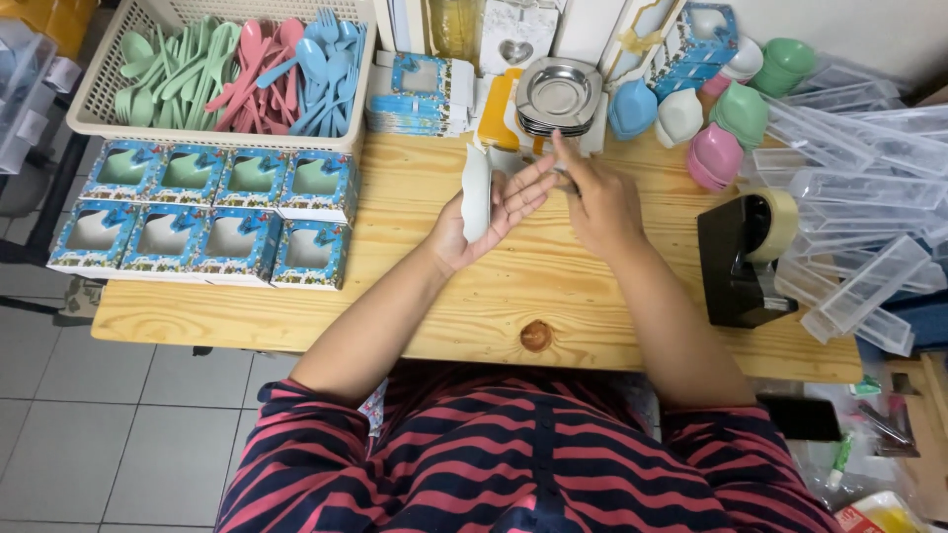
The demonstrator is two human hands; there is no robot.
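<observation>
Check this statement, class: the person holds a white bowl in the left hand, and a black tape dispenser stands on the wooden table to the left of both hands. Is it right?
Not quite. The head view shows the black tape dispenser on the wooden table to the right of both hands, beyond the right hand. The left hand does hold the white bowl.

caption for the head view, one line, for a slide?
Over a pale wooden table, the left hand holds a white plastic bowl on edge while the right hand touches its fingers.
</observation>
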